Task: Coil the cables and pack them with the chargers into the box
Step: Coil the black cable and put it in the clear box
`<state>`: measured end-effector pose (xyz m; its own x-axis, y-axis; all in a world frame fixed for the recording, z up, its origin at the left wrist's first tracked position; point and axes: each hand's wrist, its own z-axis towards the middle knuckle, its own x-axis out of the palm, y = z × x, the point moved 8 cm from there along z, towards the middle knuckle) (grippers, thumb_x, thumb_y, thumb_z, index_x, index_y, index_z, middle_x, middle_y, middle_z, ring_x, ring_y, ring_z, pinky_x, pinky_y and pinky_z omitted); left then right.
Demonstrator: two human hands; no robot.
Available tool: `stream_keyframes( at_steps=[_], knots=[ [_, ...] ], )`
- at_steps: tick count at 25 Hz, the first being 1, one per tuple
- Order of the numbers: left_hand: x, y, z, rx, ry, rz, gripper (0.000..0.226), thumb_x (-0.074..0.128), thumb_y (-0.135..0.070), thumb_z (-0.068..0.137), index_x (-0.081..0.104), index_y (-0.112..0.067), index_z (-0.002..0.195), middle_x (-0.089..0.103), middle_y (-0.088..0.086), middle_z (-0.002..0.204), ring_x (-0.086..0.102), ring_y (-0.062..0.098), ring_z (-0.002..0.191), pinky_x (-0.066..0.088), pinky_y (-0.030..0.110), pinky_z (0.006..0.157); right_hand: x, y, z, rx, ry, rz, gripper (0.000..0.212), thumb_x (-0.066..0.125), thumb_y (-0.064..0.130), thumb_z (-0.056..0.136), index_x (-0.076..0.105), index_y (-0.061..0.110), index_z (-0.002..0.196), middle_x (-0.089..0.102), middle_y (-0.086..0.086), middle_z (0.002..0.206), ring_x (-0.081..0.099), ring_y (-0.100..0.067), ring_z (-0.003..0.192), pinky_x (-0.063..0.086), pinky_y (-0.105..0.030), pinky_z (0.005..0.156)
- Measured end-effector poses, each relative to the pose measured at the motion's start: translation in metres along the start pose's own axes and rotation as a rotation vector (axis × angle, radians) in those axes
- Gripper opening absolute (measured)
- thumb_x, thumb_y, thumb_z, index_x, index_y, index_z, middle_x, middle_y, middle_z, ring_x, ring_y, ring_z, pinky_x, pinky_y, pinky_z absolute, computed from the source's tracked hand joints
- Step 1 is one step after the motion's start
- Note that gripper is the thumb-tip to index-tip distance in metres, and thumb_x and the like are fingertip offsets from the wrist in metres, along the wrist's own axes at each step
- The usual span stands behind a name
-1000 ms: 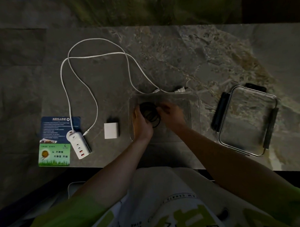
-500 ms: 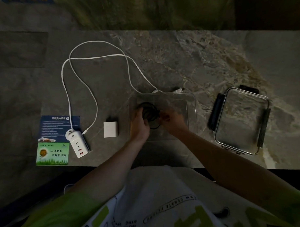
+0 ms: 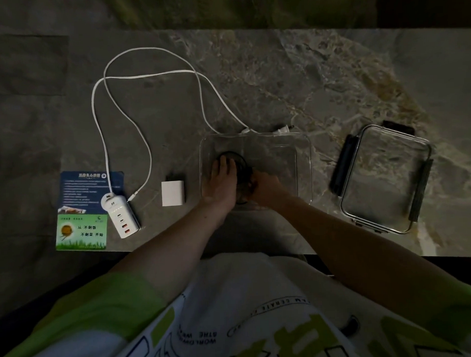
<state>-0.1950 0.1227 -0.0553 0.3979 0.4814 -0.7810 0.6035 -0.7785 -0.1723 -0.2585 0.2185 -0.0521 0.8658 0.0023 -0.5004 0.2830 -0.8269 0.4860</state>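
A clear plastic box (image 3: 304,149) stands at the middle of the marble table's near edge. Inside it lies a coiled black cable (image 3: 240,164). My left hand (image 3: 221,182) lies flat on the coil with its fingers stretched over it. My right hand (image 3: 264,188) has its fingers curled on the coil's right side. To the left of the box sits a small white charger cube (image 3: 173,193). Further left, a white multi-port charger (image 3: 121,217) has a long white cable (image 3: 125,102) looping across the table up to the box's far edge.
The box's clear lid (image 3: 384,178) with dark clips lies to the right. A blue and green card (image 3: 83,210) lies under the multi-port charger. A white plug (image 3: 282,129) rests just behind the box.
Both hands have stayed in the box on the black coil. The left hand's fingers now reach further over it. The camera has tilted slightly.
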Motion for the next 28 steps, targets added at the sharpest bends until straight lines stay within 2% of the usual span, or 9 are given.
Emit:
stream_keyframes(
  at_steps=[2,6,12,15,18,19,21,24,28],
  knots=[
    [-0.005,-0.001,-0.001,0.013,-0.039,0.024,0.075,0.052,-0.005,0.089,0.011,-0.011,0.151,0.004,0.015,0.160,0.008,0.033,0.146,0.023,0.050,0.116,-0.005,0.000,0.001,-0.003,0.004,0.061,0.042,0.070,0.033,0.081,0.059,0.011,0.115,0.066,-0.011,0.117,0.061,-0.030,0.109,0.047,-0.036,0.092],
    [-0.016,-0.005,-0.002,0.034,-0.100,0.119,0.083,0.062,-0.001,0.081,0.016,-0.009,0.149,0.013,0.019,0.156,0.021,0.038,0.140,0.029,0.047,0.113,-0.007,-0.002,0.002,-0.030,0.041,0.159,0.033,0.066,0.026,0.088,0.061,0.006,0.114,0.068,-0.014,0.114,0.065,-0.030,0.101,0.051,-0.045,0.093],
    [-0.015,-0.002,0.000,0.039,-0.034,-0.016,0.089,0.070,-0.012,0.080,0.015,-0.018,0.149,0.002,0.015,0.157,0.015,0.039,0.142,0.029,0.051,0.113,-0.003,0.005,-0.002,-0.047,0.067,0.230,0.024,0.064,0.018,0.088,0.069,0.006,0.107,0.072,-0.017,0.101,0.069,-0.031,0.094,0.053,-0.047,0.091],
    [-0.028,-0.009,-0.003,0.171,-0.060,-0.197,0.074,0.074,-0.030,0.079,0.036,-0.018,0.141,0.025,0.011,0.149,0.033,0.033,0.134,0.039,0.044,0.106,0.000,0.000,0.004,-0.009,0.091,0.192,0.020,0.066,0.019,0.086,0.072,0.005,0.099,0.074,-0.017,0.095,0.070,-0.031,0.091,0.054,-0.046,0.089],
    [-0.042,-0.007,-0.003,0.196,-0.114,-0.251,0.044,0.065,-0.029,0.087,0.057,-0.012,0.127,0.050,0.012,0.133,0.049,0.029,0.121,0.043,0.038,0.098,0.005,-0.007,0.007,0.053,0.145,0.287,0.001,0.071,0.010,0.078,0.070,0.011,0.079,0.074,-0.017,0.091,0.072,-0.032,0.088,0.058,-0.047,0.085],
    [-0.043,-0.004,-0.002,0.179,-0.127,-0.229,0.038,0.063,-0.026,0.089,0.060,-0.011,0.124,0.054,0.013,0.130,0.051,0.030,0.118,0.044,0.038,0.097,0.005,-0.007,0.008,0.057,0.155,0.304,0.010,0.072,0.007,0.078,0.066,0.016,0.077,0.073,-0.018,0.096,0.071,-0.033,0.093,0.058,-0.046,0.086],
    [-0.035,-0.002,0.001,0.144,-0.095,-0.198,0.032,0.059,-0.019,0.091,0.058,-0.011,0.122,0.054,0.013,0.128,0.052,0.031,0.116,0.045,0.041,0.095,0.005,-0.007,0.004,0.079,0.173,0.357,0.020,0.070,0.003,0.080,0.058,0.019,0.078,0.070,-0.021,0.100,0.069,-0.037,0.097,0.056,-0.048,0.088],
    [-0.030,-0.003,0.003,0.097,-0.089,-0.168,0.032,0.057,-0.013,0.090,0.052,-0.009,0.121,0.048,0.014,0.129,0.052,0.032,0.113,0.046,0.045,0.093,0.012,-0.011,0.002,0.125,0.197,0.567,0.015,0.061,-0.001,0.089,0.054,0.011,0.083,0.066,-0.021,0.097,0.069,-0.037,0.090,0.057,-0.049,0.085],
    [-0.040,-0.010,-0.005,0.125,-0.157,-0.022,0.040,0.054,-0.009,0.089,0.044,-0.008,0.127,0.041,0.018,0.131,0.045,0.038,0.116,0.045,0.047,0.092,0.007,-0.007,0.004,0.041,0.152,0.473,0.007,0.059,0.003,0.091,0.056,0.008,0.095,0.066,-0.014,0.088,0.069,-0.027,0.074,0.060,-0.035,0.070]
  ],
)
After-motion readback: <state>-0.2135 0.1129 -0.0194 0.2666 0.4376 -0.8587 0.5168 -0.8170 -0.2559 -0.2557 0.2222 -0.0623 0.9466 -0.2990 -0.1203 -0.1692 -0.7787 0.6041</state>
